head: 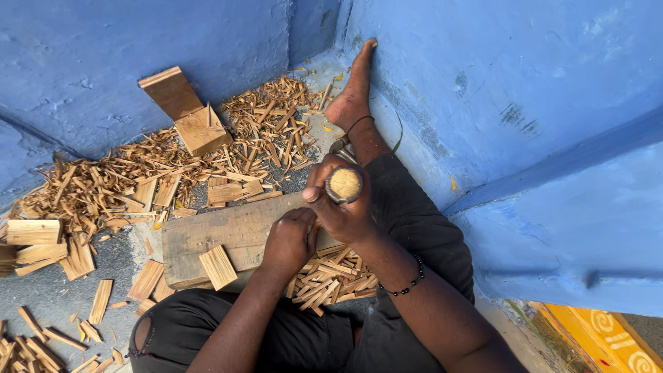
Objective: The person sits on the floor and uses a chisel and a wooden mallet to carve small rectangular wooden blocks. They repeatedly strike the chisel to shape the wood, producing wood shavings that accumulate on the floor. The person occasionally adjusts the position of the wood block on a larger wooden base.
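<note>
Head view | right hand (345,207) grips round-ended handle (344,184) | left hand (290,238) on plank (228,235)

From where I sit looking down past my own fingers, I find no package, label or screen anywhere in view. The one thing that might count is a yellow panel (608,335) at the bottom right corner, lying at the foot of the blue wall (525,90). It carries white curling swirls and a small red mark; it may be a painted sign, though only its corner shows.
</note>
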